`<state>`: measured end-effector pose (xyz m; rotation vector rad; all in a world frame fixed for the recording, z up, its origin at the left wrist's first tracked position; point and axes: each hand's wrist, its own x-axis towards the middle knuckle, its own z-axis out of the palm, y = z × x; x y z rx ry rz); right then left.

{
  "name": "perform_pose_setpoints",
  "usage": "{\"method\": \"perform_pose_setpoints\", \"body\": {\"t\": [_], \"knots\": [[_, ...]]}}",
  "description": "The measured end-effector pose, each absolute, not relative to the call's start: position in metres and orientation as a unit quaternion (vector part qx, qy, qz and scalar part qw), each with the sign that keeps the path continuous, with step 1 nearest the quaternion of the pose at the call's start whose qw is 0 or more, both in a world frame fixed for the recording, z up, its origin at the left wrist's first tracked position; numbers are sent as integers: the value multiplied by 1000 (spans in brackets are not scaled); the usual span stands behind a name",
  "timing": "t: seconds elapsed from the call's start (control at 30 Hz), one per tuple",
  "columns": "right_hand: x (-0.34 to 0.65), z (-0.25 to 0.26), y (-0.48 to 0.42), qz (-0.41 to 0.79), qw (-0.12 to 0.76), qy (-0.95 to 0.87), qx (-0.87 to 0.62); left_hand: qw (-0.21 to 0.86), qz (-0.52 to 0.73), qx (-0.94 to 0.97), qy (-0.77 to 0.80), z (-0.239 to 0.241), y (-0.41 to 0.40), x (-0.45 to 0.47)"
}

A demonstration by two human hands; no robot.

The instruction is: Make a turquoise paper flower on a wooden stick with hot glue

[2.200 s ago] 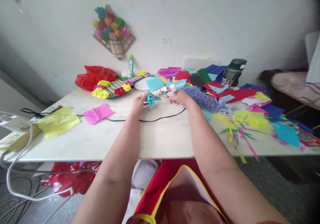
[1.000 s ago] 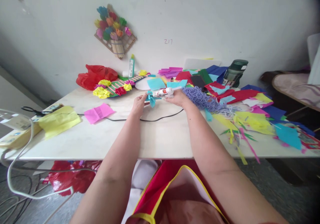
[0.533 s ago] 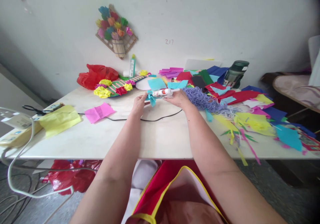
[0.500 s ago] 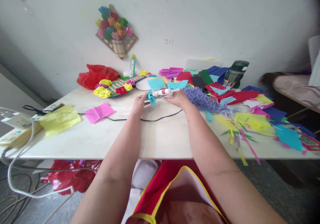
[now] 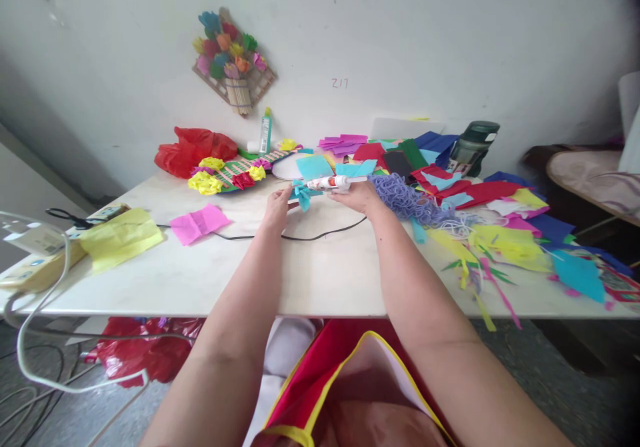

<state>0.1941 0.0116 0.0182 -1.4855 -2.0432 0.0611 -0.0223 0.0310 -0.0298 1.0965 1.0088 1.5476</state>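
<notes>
Compared with 0.5 s ago, the white glue gun (image 5: 329, 182) has shifted a little to the right in the head view. It is at the centre of the frame, over the table (image 5: 330, 280). Just left of it, the left hand (image 5: 278, 206) pinches a blue paper piece (image 5: 303, 197) in its fingers; the right hand (image 5: 358, 197) has its fingers around the glue gun from below, the handle hidden. Whether the tip touches the paper, I cannot tell. 1 black cable (image 5: 310, 239) crosses the table below the 2 hands. Left of centre lie a pink sheet (image 5: 200, 224) and a yellow sheet (image 5: 123, 239). Right of centre, purple yarn (image 5: 407, 197) lies just beside the right hand, with a dark green bottle (image 5: 473, 147) farther back. At upper left, a flower decoration (image 5: 230, 54) hangs on the wall (image 5: 425, 34).
</notes>
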Motion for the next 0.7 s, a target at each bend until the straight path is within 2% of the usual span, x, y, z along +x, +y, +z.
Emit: {"method": "perform_pose_setpoints", "body": {"t": [0.27, 0.37, 0.57, 0.7], "knots": [[196, 12, 21, 109, 404, -749, -514, 465, 645, 437, 421, -30, 34, -24], [196, 11, 23, 145, 410, -744, -507, 443, 664, 424, 427, -30, 35, -25], [201, 9, 24, 134, 363, -752, -533, 416, 704, 398, 416, -28, 35, -29], [200, 14, 14, 91, 279, -770, -566, 407, 725, 367, 417, -27, 36, -31]]}}
